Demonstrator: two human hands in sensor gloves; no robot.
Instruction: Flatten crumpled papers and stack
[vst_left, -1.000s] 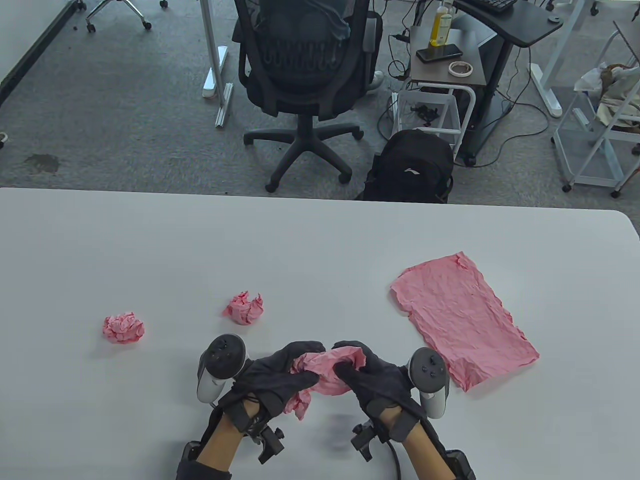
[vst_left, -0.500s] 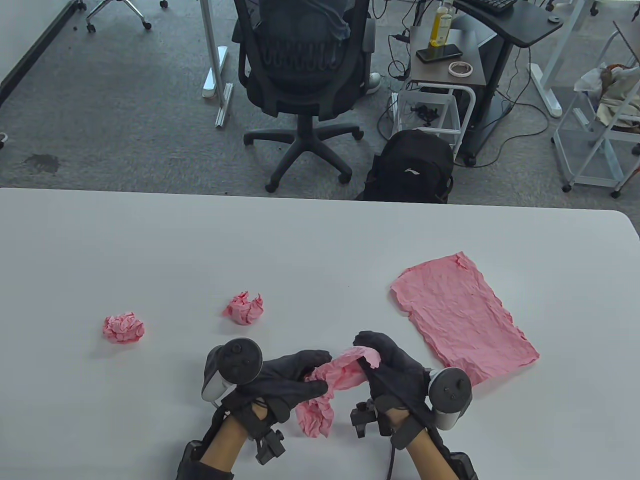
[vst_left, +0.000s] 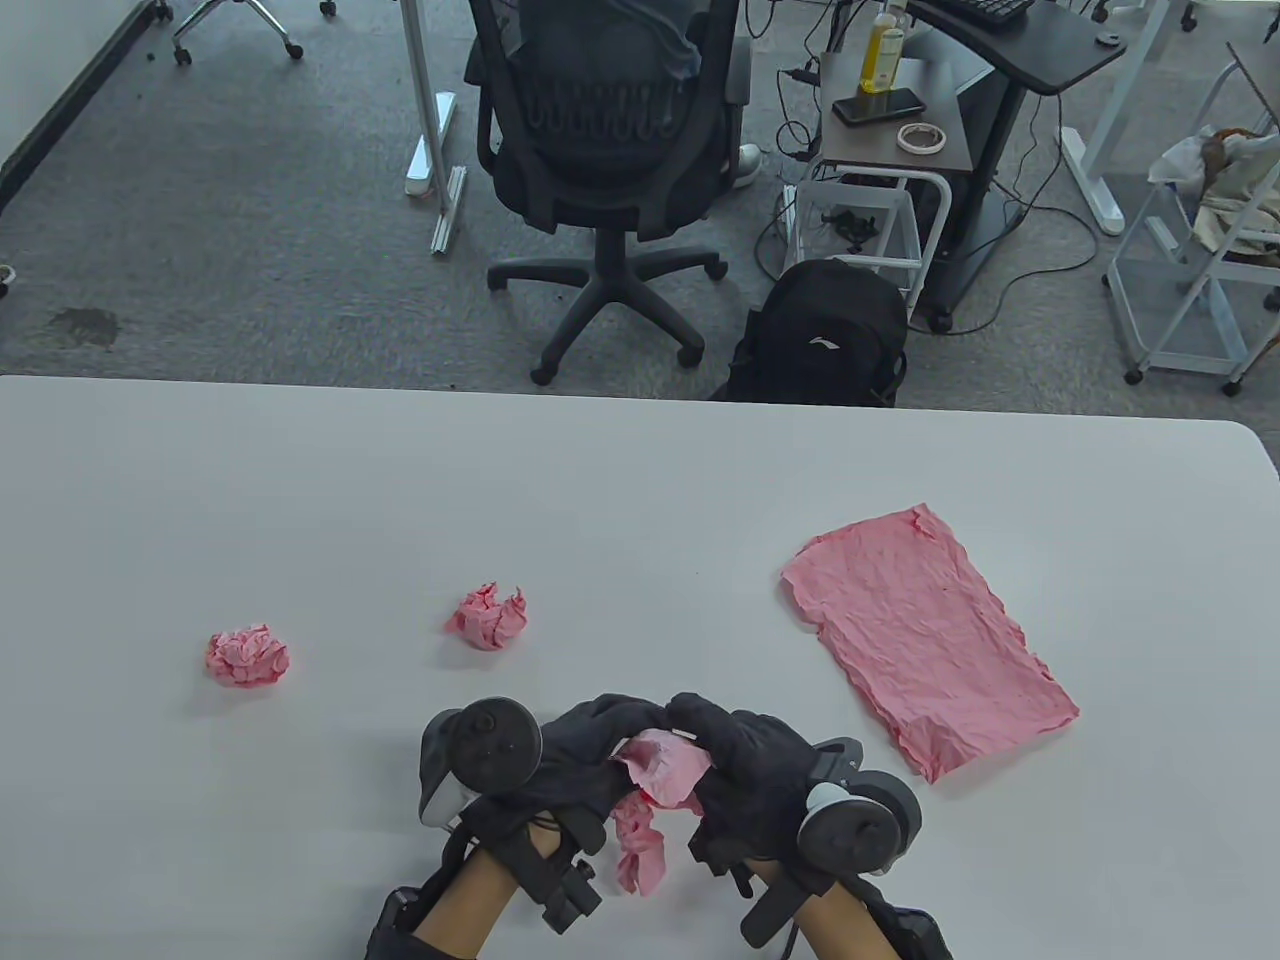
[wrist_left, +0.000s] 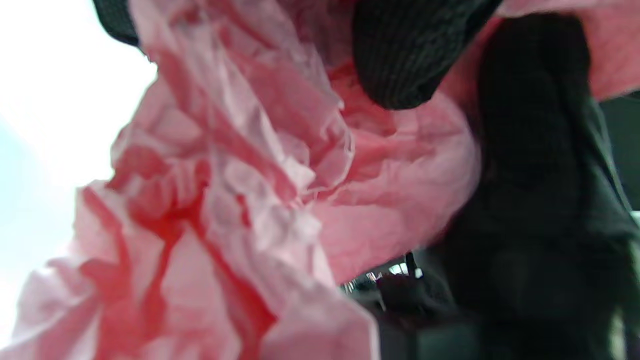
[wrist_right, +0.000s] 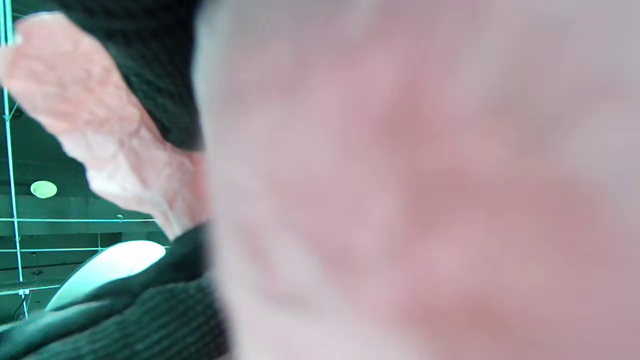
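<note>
On the white table (vst_left: 640, 480), toward its left side, a tightly balled pink paper (vst_left: 247, 657) sits by itself, and a second crumpled pink ball (vst_left: 488, 616) lies a little to its right, well apart from it. Near the front edge, the left hand (vst_left: 585, 755) curls its fingers around a half-opened pink paper (vst_left: 655, 775), whose lower end hangs down to the table between the wrists. Touching it fingertip to fingertip, the right hand (vst_left: 745, 765) grips the same sheet from the other side; its wrist view is mostly a pink blur, so the exact pinch there is hard to judge. Farther right, a flattened pink sheet (vst_left: 925, 640) lies wrinkled on the table.
</note>
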